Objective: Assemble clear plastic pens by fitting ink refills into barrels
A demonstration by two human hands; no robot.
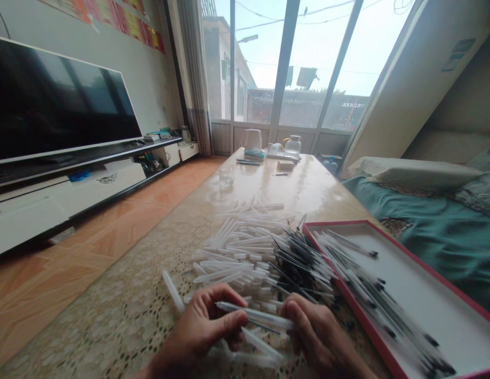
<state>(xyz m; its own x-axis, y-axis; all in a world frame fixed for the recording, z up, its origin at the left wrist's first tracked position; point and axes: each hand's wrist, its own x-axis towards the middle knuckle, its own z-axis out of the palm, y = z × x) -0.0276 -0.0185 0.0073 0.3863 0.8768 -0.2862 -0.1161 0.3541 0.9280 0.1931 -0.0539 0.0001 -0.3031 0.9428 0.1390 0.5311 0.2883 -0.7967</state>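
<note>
A whitish, translucent pen barrel is held level between both hands, low in the view. My left hand pinches its left end between thumb and forefinger. At its right end, the fingers of my right hand are closed round it. Just below the barrel shows a thin dark refill; I cannot tell which hand holds it, if either. Beyond my hands lies a heap of white pen barrels. Against its right side is a pile of dark, thin refills. More loose barrels lie under my hands.
At right, a shallow pink-rimmed box holds several pens with black ends. A drinking glass stands farther along the table, with a pitcher and a glass teapot at its far end.
</note>
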